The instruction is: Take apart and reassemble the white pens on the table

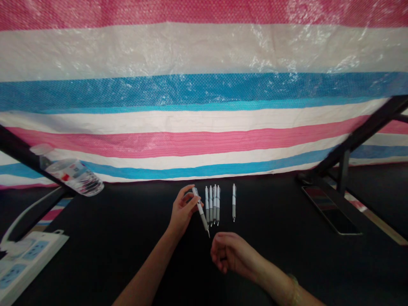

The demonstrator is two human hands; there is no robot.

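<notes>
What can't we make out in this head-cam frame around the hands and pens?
- Right hand: fingers curl under, so whether it holds anything is hidden.
- Held pen in the left hand: markings too small; upper end partly covered by the fingers.
- Bottle: label blurred.
- Power strip: cut off by the left edge.
- Phone: screen dark, nothing readable.

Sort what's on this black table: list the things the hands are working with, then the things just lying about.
In hand:
left hand holding one pen
right hand, holding nothing visible
row of four pens
single pen set apart to the right

Lying about:
water bottle
phone
power strip
</notes>
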